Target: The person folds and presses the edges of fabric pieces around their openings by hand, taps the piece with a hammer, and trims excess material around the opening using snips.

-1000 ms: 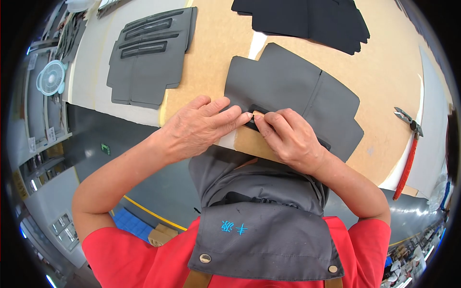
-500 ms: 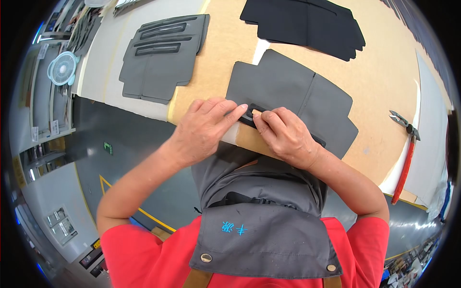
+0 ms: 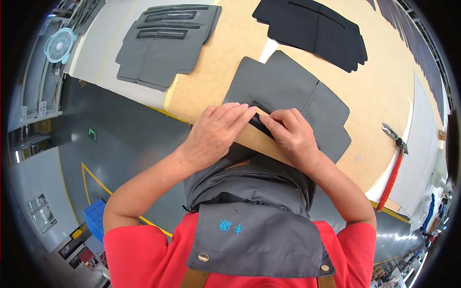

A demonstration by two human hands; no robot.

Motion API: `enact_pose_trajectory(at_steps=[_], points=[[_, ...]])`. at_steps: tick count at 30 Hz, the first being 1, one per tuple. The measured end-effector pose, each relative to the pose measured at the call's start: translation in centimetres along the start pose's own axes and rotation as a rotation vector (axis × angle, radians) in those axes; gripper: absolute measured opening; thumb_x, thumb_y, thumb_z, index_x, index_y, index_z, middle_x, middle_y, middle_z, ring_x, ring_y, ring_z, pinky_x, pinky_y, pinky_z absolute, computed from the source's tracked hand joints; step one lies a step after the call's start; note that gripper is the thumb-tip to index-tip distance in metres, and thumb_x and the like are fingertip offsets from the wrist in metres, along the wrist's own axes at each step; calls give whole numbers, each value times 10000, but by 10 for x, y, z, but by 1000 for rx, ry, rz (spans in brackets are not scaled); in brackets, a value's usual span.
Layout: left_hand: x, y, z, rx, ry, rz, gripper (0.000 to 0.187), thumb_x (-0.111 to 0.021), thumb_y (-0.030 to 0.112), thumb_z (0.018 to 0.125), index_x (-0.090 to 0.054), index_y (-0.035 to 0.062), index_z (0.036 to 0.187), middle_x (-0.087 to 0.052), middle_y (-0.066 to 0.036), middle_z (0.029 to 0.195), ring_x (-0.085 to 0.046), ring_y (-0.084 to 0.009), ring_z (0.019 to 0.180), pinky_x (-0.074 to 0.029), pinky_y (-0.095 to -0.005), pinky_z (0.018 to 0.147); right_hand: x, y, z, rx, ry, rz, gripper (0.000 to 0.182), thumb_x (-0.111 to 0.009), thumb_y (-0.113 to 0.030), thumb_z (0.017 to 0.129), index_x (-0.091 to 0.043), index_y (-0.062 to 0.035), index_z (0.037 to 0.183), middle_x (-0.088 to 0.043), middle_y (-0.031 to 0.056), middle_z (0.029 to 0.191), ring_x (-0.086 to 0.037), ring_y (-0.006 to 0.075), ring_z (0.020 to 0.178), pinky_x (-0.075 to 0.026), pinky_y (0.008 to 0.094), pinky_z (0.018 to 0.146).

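A dark grey fabric panel [image 3: 283, 81] with notched corners lies at the table's front edge. Along its near side runs a narrow black strip [image 3: 260, 125], partly covered by my hands. My left hand [image 3: 213, 134] rests at the strip's left end, fingers pressed together with the tips and thumb on it. Close beside it, my right hand [image 3: 294, 137] is closed in a pinch on the strip, thumb and forefinger against it. Whatever else may be under the right fingers is hidden.
A grey panel with black-edged slots [image 3: 163, 48] lies to the left, a black panel [image 3: 314, 31] farther back. Red-handled pincers [image 3: 394, 163] lie on the right of the tan tabletop [image 3: 370, 115]. A blue fan [image 3: 60, 45] stands beyond the table's left end.
The view has shifted slightly. My right thumb and forefinger have moved a little along the strip, and the small tan bit at their tips no longer shows. My left hand stays at the strip's left end.
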State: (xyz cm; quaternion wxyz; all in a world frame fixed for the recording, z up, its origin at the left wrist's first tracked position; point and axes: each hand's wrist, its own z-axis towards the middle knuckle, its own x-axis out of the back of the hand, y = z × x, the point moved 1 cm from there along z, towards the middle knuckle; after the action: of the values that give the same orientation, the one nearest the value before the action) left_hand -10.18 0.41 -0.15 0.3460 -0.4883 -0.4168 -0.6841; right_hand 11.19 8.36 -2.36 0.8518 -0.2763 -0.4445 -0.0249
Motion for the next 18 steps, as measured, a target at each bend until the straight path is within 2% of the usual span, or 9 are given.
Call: enact_pose_trajectory(at_steps=[4, 10, 18], points=[[-1, 2, -1, -5, -13, 56, 553, -591, -8, 837, -606, 78, 1384, -592, -63, 1315, -560, -218, 1242, -432, -364, 994, 5, -2, 4, 63, -28, -53, 323, -694, 31, 776, -686, 11, 1099, -616, 96, 983, -605, 245, 860, -538, 339, 717], [-5, 8, -1, -18, 12, 108, 541, -595, 27, 850, -604, 88, 1387, -588, -59, 1304, -554, -202, 1240, -419, -356, 994, 9, -6, -1, -148, -40, 56, 353, -698, 20, 764, -687, -3, 1116, -621, 95, 1002, -609, 240, 871, -540, 344, 721], [-1, 4, 4, -17, -23, 60, 528, -575, 36, 867, -598, 81, 1393, -587, -61, 1298, -556, -205, 1239, -413, -366, 1002, 12, -4, 3, -30, -100, -66, 359, -731, 2, 755, -680, -17, 1110, -625, 80, 987, -608, 234, 847, -541, 344, 729]])
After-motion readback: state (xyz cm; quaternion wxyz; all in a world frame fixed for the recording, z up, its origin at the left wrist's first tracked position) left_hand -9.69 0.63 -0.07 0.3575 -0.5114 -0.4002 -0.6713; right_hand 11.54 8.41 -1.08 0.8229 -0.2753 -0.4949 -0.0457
